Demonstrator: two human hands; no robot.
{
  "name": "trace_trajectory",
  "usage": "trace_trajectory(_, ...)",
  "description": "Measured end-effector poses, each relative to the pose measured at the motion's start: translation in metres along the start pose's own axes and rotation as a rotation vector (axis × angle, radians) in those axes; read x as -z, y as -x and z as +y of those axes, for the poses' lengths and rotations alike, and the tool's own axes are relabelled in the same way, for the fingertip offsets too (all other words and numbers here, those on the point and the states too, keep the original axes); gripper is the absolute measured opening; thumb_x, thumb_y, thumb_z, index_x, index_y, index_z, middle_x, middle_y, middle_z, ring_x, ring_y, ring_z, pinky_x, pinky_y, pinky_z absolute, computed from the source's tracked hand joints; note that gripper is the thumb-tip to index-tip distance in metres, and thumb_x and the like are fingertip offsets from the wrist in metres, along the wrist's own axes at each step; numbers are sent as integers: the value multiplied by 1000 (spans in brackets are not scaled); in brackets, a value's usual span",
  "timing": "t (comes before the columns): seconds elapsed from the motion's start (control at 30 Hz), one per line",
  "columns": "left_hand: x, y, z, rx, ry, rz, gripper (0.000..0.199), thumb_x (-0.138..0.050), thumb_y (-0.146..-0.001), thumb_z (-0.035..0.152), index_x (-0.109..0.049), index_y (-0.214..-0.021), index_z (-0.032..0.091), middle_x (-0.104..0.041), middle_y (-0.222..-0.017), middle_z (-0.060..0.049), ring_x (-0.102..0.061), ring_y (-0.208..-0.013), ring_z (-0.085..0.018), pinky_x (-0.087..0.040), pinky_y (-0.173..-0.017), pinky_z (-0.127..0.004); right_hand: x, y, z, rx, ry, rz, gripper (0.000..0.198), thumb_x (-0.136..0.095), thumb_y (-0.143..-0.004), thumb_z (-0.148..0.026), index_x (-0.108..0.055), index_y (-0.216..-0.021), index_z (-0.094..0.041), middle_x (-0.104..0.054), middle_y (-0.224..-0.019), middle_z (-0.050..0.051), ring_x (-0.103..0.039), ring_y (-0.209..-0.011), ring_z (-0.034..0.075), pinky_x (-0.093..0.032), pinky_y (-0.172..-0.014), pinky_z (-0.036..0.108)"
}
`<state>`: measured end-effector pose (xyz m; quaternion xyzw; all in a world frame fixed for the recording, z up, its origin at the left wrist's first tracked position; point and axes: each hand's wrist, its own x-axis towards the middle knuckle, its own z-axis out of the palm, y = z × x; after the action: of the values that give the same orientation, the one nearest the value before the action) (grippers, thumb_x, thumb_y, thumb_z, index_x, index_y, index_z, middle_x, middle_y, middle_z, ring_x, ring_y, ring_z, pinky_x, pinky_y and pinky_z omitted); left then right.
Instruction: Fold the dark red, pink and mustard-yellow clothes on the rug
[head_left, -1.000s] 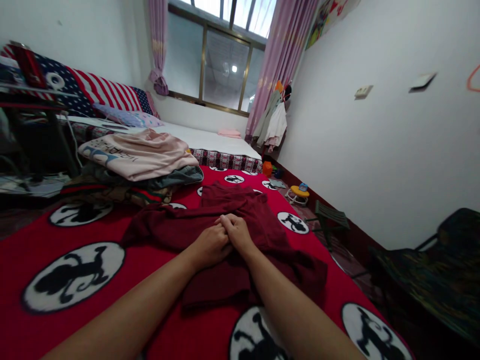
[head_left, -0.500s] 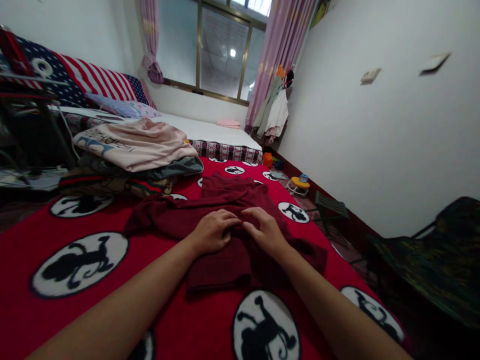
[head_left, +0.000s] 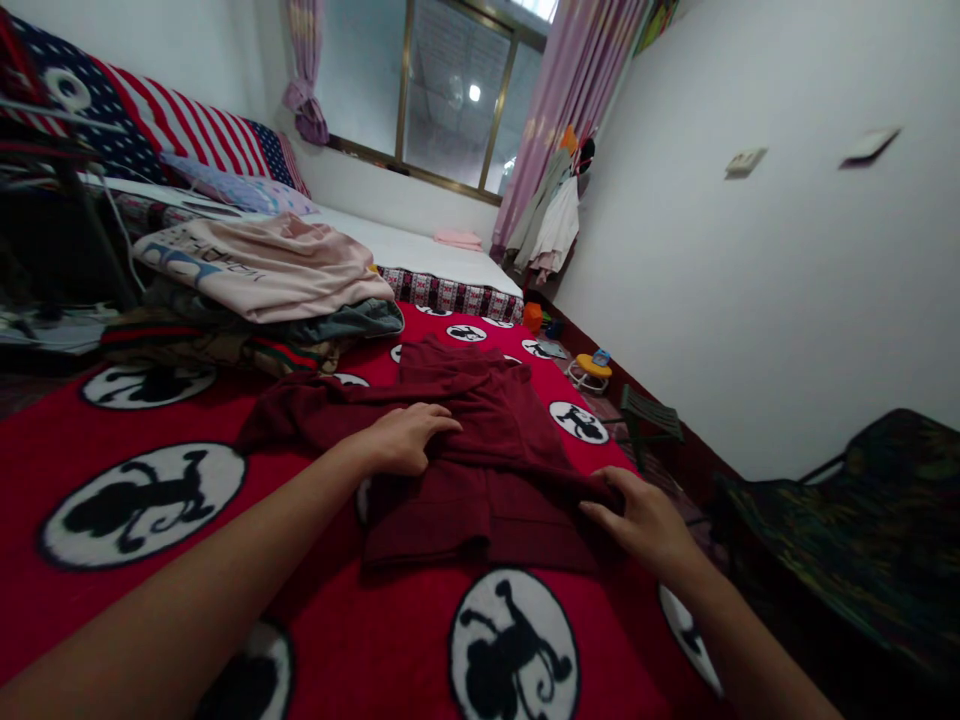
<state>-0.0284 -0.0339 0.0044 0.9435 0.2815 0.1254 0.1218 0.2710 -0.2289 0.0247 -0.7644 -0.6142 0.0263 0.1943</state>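
Observation:
A maroon long-sleeved top [head_left: 465, 500] lies spread and wrinkled on the red blanket [head_left: 315, 610] in front of me. My left hand [head_left: 409, 438] rests on its left part, palm down with the fingers stretched out over the cloth. Off to the right, my right hand [head_left: 637, 515] has thumb and fingers closed on the top's right sleeve [head_left: 559, 478], which is drawn out towards the blanket's right side. The left sleeve [head_left: 289, 410] reaches out to the left, loosely creased.
Folded clothes, a pink garment [head_left: 277, 270] uppermost, are stacked at the back left. Behind stands a bed with a white top [head_left: 375, 235]. Along the right are a yellow stool [head_left: 592, 367], a folding stool [head_left: 652, 415] and a camouflage chair [head_left: 862, 540].
My hands have come apart from the middle of the top. The right one has moved right and towards me, drawing the sleeve out; the left one has shifted slightly left.

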Motion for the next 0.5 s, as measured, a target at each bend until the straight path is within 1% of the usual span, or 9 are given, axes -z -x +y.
trace_trajectory(0.07, 8, 6, -5, 12, 1, -37, 80, -57, -53, 3, -60, -129, 30, -49, -144, -6, -49, -129, -29, -45, -102, -40, -1, 0, -6, 9, -72, 36, 21, -62, -76, -38, -65, -92, -25, -71, -94, 6, -65, -85, 25, -48, -75, 34)
trace_trajectory(0.1, 11, 8, -8, 22, 2, -29, 80, -55, -53, 2, -61, -127, 30, -50, -144, -6, -51, -127, -29, -46, -101, -39, -1, 0, -10, 15, -115, 31, 19, -61, -76, -38, -65, -89, -25, -71, -90, 6, -65, -82, 24, -47, -73, 33)
trace_trajectory(0.17, 15, 12, -13, 58, -2, 26, 75, -52, -54, 1, -66, -121, 31, -57, -137, -3, -57, -121, -26, -48, -98, -34, -1, -1, -17, 21, -200, 0, 17, -61, -77, -39, -65, -86, -25, -70, -84, 4, -65, -76, 23, -47, -68, 31)
trace_trajectory(0.23, 18, 14, -19, 155, -32, 108, 66, -50, -57, 1, -70, -113, 31, -66, -124, -1, -62, -113, -23, -49, -94, -31, -3, -2, -23, 24, -274, -34, 18, -62, -77, -39, -65, -85, -24, -70, -81, 3, -64, -73, 21, -47, -65, 30)
trace_trajectory(0.3, 21, 15, -24, 287, -64, 202, 56, -49, -63, 4, -73, -105, 31, -72, -110, 0, -65, -105, -23, -50, -89, -30, -5, -3, -27, 36, -332, -58, 18, -63, -76, -38, -66, -86, -23, -70, -80, 3, -65, -73, 21, -48, -64, 29)
trace_trajectory(0.37, 27, 16, -28, 381, -60, 325, 49, -48, -66, 8, -74, -100, 31, -74, -104, 1, -66, -101, -23, -51, -86, -30, -8, -5, -31, 56, -370, -66, 18, -63, -76, -37, -67, -87, -22, -71, -81, 3, -65, -75, 20, -49, -65, 28)
trace_trajectory(0.43, 37, 19, -30, 415, -21, 487, 46, -47, -68, 9, -74, -98, 30, -74, -102, 2, -66, -99, -22, -50, -86, -29, -8, -7, -38, 69, -378, -64, 18, -64, -76, -36, -68, -86, -22, -71, -81, 3, -65, -74, 20, -49, -64, 27)
trace_trajectory(0.5, 49, 23, -29, 419, 23, 664, 42, -45, -69, 10, -74, -94, 27, -73, -101, 2, -66, -98, -21, -49, -89, -28, -7, -6, -49, 78, -391, -53, 18, -64, -76, -37, -68, -86, -22, -70, -79, 2, -64, -72, 19, -48, -63, 26)
